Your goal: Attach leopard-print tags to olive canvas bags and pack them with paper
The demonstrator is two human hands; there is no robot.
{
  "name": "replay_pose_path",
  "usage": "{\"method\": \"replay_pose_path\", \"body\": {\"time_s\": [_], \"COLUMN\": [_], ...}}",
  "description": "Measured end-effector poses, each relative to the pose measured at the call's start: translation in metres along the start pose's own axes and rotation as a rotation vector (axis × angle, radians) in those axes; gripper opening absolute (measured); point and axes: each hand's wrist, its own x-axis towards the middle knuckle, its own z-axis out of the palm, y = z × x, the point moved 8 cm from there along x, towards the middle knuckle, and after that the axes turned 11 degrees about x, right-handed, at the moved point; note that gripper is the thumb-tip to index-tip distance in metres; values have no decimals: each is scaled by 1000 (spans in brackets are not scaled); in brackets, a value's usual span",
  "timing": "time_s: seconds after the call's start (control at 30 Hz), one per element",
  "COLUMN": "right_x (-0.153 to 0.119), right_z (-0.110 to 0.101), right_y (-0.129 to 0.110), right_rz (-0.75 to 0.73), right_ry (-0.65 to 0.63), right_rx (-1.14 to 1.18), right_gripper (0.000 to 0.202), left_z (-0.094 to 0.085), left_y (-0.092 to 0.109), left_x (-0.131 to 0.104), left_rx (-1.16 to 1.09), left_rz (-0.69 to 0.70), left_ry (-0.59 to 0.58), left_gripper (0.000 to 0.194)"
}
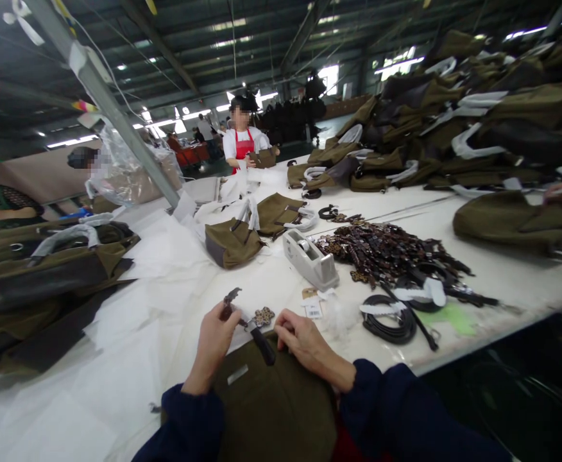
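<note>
An olive fabric bag [276,410] lies in front of me at the table edge, with a small metal plate and a dark leather tab [263,348] at its top. My left hand [217,337] is closed on a dark brown strap, whose end [233,295] sticks up above the fingers. Close to that strap, between my hands, is a leopard-patterned flower charm [264,316]; whether the two are joined I cannot tell. With curled fingers pinched together, my right hand [303,340] is at the bag's top edge, right of the tab.
Beyond my hands stands a grey tape dispenser [310,260]. To its right are a heap of dark charms [391,250] and coiled black straps [389,319]. White paper sheets [131,359] cover the left side. Bags are piled right [516,122] and left [45,276]. A person in a red apron [245,147] works opposite.
</note>
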Motion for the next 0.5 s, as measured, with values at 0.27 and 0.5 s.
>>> {"method": "replay_pose_path", "body": {"time_s": [0.27, 0.5], "right_x": [32, 98], "right_z": [-12, 30], "right_y": [-3, -6], "right_rz": [21, -160], "right_ry": [-77, -437], "right_rx": [-116, -544], "right_gripper": [11, 4], "left_z": [18, 19], "left_y": [34, -5], "left_x": [-116, -107], "left_rx": [-81, -207], "left_rz": [349, 38], "left_ry": [-255, 3], "left_gripper": [16, 36]}}
